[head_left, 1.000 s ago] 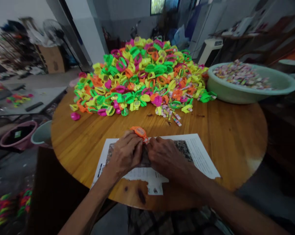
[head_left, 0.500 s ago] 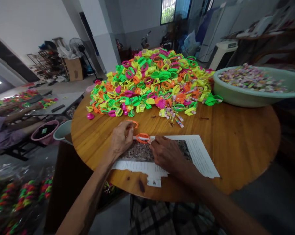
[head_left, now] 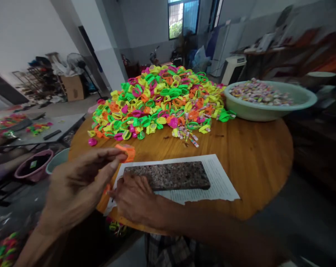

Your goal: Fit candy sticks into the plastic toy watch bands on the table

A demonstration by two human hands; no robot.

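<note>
Orange watch (head_left: pixel 127 152) in left hand (head_left: pixel 74 185), grip nearly closed.

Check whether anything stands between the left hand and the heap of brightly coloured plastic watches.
Nothing visible blocks the left hand from the heap, beyond the orange plastic piece at its fingertips.

We count one stone slab (head_left: pixel 168 176), two orange pieces (head_left: pixel 127 152) outside the heap, two worktops (head_left: pixel 248 159), two tubs (head_left: pixel 34 167), one big basin (head_left: pixel 254 113), one fan (head_left: pixel 77 63) and one window (head_left: pixel 183 18); the heaped plastic watches (head_left: pixel 156 96) are too many for us.
</note>
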